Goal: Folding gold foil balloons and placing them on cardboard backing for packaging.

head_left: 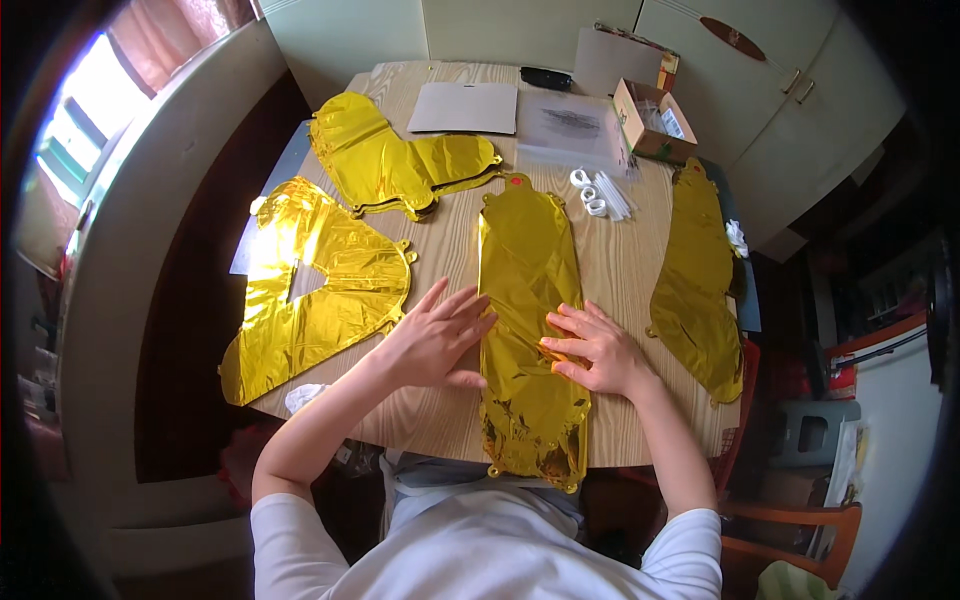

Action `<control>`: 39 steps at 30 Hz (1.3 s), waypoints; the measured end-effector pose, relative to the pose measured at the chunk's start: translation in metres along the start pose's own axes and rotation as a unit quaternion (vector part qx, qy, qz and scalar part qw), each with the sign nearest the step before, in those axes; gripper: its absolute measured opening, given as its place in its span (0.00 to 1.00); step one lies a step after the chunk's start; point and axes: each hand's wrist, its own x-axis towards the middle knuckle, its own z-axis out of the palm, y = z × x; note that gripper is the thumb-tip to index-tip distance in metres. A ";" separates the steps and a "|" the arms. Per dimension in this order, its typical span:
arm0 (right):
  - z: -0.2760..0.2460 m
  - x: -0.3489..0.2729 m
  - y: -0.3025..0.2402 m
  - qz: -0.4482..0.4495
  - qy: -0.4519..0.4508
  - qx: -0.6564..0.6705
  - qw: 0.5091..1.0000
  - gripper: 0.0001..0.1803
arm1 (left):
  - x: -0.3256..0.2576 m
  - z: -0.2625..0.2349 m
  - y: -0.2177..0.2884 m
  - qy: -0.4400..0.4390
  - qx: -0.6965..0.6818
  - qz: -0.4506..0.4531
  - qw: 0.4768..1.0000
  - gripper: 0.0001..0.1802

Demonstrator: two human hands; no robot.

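One long gold foil piece lies lengthwise in the middle of the wood-grain counter, its lower end reaching just past the near edge and a small red mark at its top. The left hand is beside it, palm down, with its fingertips at the foil's left edge; its grip is wide, fingers spread and closed around nothing. How firmly those fingertips touch, I cannot tell. The right hand rests over the foil's right edge, fingers fanned and pointing inward; its grip is also wide, with nothing pinched in it.

Nearest the left forearm is a gold foil piece with a triangular gap, glaring brightly on its window side. Above that sits an angled gold foil piece, and along the right side of the counter a curved gold foil piece.

Beyond the central foil, white ribbon rolls lie next to a bundle of white straws. Farther back are a white sheet, a translucent sheet, a black tray and a small box with packets inside. A crumpled white item lies near the left forearm at the counter's near edge.
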 end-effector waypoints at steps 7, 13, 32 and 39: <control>0.000 0.000 0.002 -0.001 -0.002 0.010 1.000 0.20 | 0.021 0.014 -0.034 0.021 -0.004 -0.038 0.999 0.50; -0.002 0.000 0.001 0.001 -0.001 0.018 1.000 0.19 | 0.034 0.013 -0.056 -0.031 -0.009 -0.074 0.997 0.50; -0.003 0.000 0.001 -0.008 -0.003 0.001 1.000 0.19 | 0.065 0.027 -0.077 0.035 0.015 -0.126 0.991 0.32; -0.002 -0.001 0.001 -0.008 -0.003 0.006 1.000 0.18 | 0.066 0.024 -0.072 0.043 -0.008 -0.142 0.989 0.33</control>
